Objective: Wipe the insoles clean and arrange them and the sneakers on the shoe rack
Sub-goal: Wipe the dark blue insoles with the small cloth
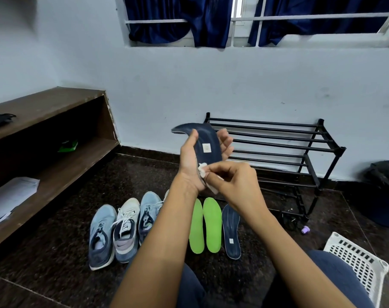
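Left hand (189,161) is gripping the navy insole (205,138) upright, face toward me, so the right hand (235,178) pinching the white wipe (202,168) is getting at its lower end.

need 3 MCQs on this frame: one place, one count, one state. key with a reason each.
1. Where does the loose navy insole lie?
A) on the shoe rack
B) in the white basket
C) on the floor, right of the green insoles

2. How many green insoles are on the floor?
A) one
B) two
C) four

3. What is the right hand doing?
A) pinching a white wipe against the held navy insole
B) resting flat on the floor
C) gripping a sneaker

Key:
1 C, it lies on the dark floor beside the green pair.
2 B, two lie side by side.
3 A, its fingertips press the wipe on the insole's near end, which the left hand holds up.
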Tool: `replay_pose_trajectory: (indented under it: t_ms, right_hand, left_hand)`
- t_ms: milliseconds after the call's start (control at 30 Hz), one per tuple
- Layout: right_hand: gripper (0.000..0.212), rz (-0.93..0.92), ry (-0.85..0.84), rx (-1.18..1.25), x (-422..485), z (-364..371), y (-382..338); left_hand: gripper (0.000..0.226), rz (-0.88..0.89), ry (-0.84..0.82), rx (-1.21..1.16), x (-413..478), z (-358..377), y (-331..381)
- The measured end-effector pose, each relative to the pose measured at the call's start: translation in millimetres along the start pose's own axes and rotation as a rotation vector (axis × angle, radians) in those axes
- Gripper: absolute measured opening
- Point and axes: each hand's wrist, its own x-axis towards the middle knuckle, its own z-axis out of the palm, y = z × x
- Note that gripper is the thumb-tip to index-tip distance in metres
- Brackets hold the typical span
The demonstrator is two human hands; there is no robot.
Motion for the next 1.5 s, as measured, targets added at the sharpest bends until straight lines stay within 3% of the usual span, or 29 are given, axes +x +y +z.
replay_pose_trajectory:
  t_ms: [167, 400, 600, 700, 867, 1100, 1300, 1500]
  right_hand:
    - [0.015, -0.044, 0.110, 0.031, 5.1, 6.0, 5.3]
    - [0.016, -0.227, 0.421, -0.245, 23.5, 14.2, 11.4]
    - [0.015, -0.032, 0.066, -0.051, 9.1, 9.9, 4.3]
    - [0.014, 0.021, -0.017, -0.027, 2.8, 9.9, 3.9]
    - [0.015, -0.041, 0.128, -0.021, 6.4, 10.7, 6.5]
    - [0.016, -0.243, 0.430, -0.202, 9.9, 15.3, 15.2]
    - [0.016, -0.029, 0.072, -0.035, -0.9, 5.3, 9.3]
    - [0.016, -0.068, 0.151, -0.176, -4.5, 7.4, 15.7]
  left_hand:
    - [0.068, -0.030, 0.002, 0.018, 1.8, 2.6, -0.7]
    - [0.060, -0.090, 0.033, 0.090, 2.1, 7.8, -19.1]
    - [0.072, -0.011, -0.003, -0.021, 2.8, -4.3, -0.3]
    - [0.071, 0.027, -0.007, -0.071, 4.9, -9.1, 8.7]
    - [0.067, -0.027, -0.024, -0.003, 2.9, -0.4, 1.7]
    - [0.064, -0.130, -0.054, 0.077, -2.4, 8.7, -20.0]
    - [0.070, -0.041, -0.053, -0.041, 5.4, -7.3, -3.8]
    - [0.068, -0.028, -0.001, -0.023, 11.1, -9.1, -3.2]
